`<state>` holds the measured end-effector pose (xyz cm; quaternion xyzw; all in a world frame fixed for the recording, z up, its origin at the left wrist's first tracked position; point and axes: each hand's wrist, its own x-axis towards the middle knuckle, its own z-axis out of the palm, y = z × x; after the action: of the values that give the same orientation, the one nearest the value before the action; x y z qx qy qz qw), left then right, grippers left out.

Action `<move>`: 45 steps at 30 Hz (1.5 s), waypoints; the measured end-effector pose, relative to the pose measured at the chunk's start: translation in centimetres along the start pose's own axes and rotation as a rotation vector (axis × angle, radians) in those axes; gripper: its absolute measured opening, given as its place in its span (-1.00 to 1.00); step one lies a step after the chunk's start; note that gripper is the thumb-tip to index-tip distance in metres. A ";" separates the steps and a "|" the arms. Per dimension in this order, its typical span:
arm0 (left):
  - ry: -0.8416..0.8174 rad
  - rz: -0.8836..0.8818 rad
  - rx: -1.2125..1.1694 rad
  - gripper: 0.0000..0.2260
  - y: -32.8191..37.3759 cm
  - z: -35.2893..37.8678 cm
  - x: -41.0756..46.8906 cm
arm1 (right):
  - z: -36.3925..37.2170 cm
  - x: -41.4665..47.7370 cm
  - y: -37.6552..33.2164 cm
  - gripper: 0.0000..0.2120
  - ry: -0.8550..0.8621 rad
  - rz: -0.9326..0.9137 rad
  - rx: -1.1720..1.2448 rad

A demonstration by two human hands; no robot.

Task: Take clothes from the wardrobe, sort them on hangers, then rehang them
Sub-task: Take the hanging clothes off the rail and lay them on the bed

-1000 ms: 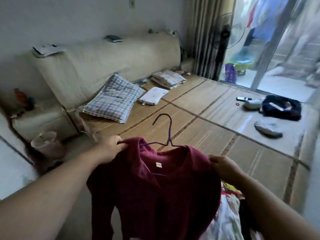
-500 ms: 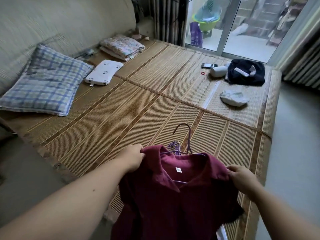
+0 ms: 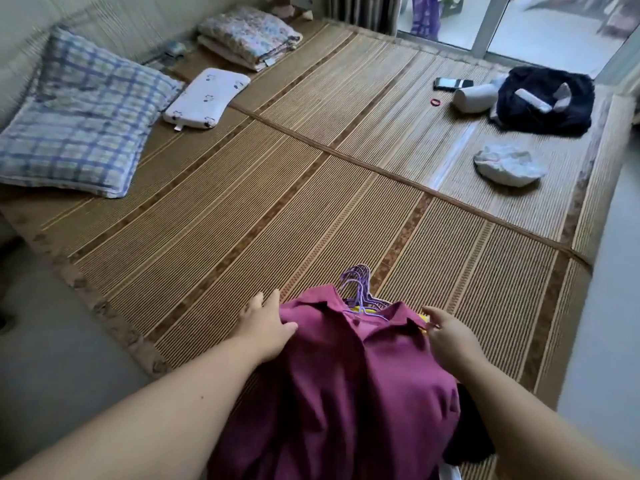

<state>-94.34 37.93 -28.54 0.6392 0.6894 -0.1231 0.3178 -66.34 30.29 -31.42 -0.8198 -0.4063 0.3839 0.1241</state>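
A maroon collared shirt (image 3: pixel 349 382) lies on its purple hanger at the near edge of the woven bed mat (image 3: pixel 242 216), on top of a pile of other clothes. Several purple hanger hooks (image 3: pixel 356 284) stick out past its collar, with a bit of a yellow hanger (image 3: pixel 363 309) under them. My left hand (image 3: pixel 266 323) rests on the shirt's left shoulder, fingers straight and thumb on the cloth. At the right shoulder, my right hand (image 3: pixel 450 332) pinches the cloth. A dark garment (image 3: pixel 467 441) shows from under the shirt at the right.
On the mat lie a checked pillow (image 3: pixel 79 116), a small white pillow (image 3: pixel 204 98), a folded floral blanket (image 3: pixel 247 34), a phone (image 3: pixel 450 83), a dark bag (image 3: pixel 543 98) and a pale crumpled bundle (image 3: pixel 505 164). Grey floor borders the mat left and right.
The shirt has come down from mid-air onto the pile at the mat's near edge. My left hand has loosened its grip and lies flat. My view has tilted downward.
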 end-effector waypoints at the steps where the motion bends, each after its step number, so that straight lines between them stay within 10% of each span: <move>1: -0.019 -0.007 -0.008 -0.29 -0.5 0.1 -0.7 | 0.4 -0.5 -1.0 -0.65 -0.026 -0.049 -0.012; 14: 0.409 0.009 -0.107 -0.38 -13.8 -14.8 -18.0 | 7.7 -17.9 -29.7 -0.60 -0.224 -1.058 -0.307; 28: 1.025 -0.524 0.300 -0.50 -38.0 -26.4 -51.1 | 20.8 -52.4 -52.4 -0.47 -0.297 -1.836 -0.314; 45: 1.369 -1.314 0.776 -0.52 -44.5 -36.9 -77.4 | 25.0 -82.7 -69.1 -0.61 -0.652 -2.424 0.316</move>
<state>-148.92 -9.83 35.35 0.1273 0.8496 -0.0963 -0.5027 -155.05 8.74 31.05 0.2335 -0.8561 0.2522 0.3860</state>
